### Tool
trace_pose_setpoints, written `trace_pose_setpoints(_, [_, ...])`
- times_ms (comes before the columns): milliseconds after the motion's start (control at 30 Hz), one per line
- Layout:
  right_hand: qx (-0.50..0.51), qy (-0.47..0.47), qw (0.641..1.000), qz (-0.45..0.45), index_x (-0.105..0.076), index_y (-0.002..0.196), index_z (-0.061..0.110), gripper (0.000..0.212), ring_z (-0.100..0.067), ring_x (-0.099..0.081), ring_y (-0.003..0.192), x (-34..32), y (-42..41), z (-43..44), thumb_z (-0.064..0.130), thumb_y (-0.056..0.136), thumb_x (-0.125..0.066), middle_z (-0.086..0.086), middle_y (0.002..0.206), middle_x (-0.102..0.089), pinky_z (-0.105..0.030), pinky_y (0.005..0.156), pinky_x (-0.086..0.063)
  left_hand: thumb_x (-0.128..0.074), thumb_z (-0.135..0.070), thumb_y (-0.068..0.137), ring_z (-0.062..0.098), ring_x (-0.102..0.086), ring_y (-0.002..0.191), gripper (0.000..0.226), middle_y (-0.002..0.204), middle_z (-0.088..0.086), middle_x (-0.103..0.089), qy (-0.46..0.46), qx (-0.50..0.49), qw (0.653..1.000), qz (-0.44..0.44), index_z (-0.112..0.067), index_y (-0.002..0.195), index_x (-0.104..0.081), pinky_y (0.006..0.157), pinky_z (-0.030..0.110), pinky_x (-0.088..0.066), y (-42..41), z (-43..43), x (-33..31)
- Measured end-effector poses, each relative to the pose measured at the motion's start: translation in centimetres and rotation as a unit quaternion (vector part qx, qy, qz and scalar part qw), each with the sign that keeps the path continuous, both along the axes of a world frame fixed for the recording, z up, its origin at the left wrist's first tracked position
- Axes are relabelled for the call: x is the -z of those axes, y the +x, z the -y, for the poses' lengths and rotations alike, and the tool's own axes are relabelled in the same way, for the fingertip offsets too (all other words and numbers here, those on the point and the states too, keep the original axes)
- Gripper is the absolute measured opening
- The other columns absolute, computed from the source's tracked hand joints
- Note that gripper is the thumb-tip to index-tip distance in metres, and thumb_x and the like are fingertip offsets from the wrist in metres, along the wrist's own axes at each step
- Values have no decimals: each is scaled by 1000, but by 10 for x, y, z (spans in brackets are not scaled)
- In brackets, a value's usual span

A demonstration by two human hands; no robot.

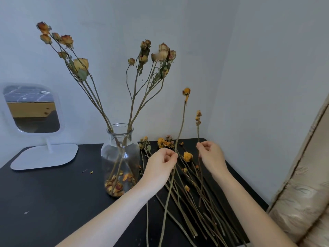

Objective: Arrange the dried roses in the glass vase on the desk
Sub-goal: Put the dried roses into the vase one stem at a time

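A clear glass vase point(121, 157) stands on the black desk point(53, 193), holding several dried roses point(146, 57) that fan out left and right; loose petals lie at its bottom. My left hand point(160, 166) pinches a long upright stem topped by an orange rose point(186, 91). My right hand point(211, 155) pinches a shorter upright stem with small orange buds point(198, 116). Both hands hover just right of the vase, above a pile of several dried roses point(188, 184) lying on the desk.
A white standing mirror point(33, 111) with a flat base sits at the desk's back left. Walls close in behind and to the right. A beige padded surface point(302, 193) borders the desk's right edge. Small petal scraps lie on the desk.
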State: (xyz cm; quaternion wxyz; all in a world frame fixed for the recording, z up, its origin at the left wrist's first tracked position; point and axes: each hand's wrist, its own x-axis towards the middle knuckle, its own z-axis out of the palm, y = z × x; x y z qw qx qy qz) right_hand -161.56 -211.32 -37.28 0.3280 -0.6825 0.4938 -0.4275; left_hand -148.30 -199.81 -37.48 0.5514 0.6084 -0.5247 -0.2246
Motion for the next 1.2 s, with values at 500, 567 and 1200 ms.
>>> trace_pose_setpoints(500, [-84, -47, 991, 88, -59, 97, 22, 12, -5, -58, 74, -38, 31, -46, 29, 92, -50, 9, 75, -58, -17, 61, -38, -46, -30, 90, 2, -41, 48, 12, 55, -8, -48, -252, -38, 967, -10, -22, 87, -55, 44, 14, -37, 39, -102, -84])
trace_pose_setpoints(567, [-94, -55, 990, 87, -58, 96, 24, 9, -4, -58, 75, -42, 36, -51, 29, 93, -50, 8, 76, -58, -16, 61, -37, -45, -24, 93, 2, -42, 49, 12, 57, -8, -50, -271, -80, 959, -3, -23, 85, -54, 44, 13, -37, 54, -107, -95])
trace_pose_setpoints(1200, [-114, -66, 990, 46, -54, 98, 24, 6, -7, -58, 77, -45, 52, -58, 24, 92, -51, 2, 81, -61, -14, 61, -37, -44, -19, 97, 1, -43, 50, 17, 64, -8, -50, -338, -199, 920, 13, -25, 83, -50, 53, 20, -36, 94, -80, -175])
